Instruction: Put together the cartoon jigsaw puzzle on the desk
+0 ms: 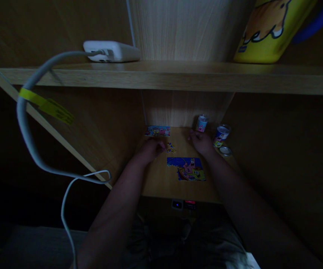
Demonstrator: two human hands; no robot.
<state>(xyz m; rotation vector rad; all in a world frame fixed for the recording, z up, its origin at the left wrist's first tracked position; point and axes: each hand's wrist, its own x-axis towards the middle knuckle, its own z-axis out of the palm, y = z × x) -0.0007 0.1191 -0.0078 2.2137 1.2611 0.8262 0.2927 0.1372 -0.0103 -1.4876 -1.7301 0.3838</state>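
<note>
A partly assembled jigsaw puzzle (192,170) with cartoon figures on blue lies on the desk, with a gap at its lower left. Several loose puzzle pieces (171,148) are scattered just behind it. My left hand (153,148) rests beside these pieces, its fingers curled together at their left edge. Over on the right, my right hand (200,141) is closed in front of a small printed tin (202,123). Whatever either hand may hold is too dark and small to make out. Behind my left hand lies a cartoon picture card (158,130).
A second tin (222,132) and a round metal lid (225,151) stand at the right. Overhead, a shelf (161,79) carries a white adapter (116,51) and a yellow mug (267,33). A grey cable (28,138) hangs at the left. Wooden side panels enclose the desk (161,185).
</note>
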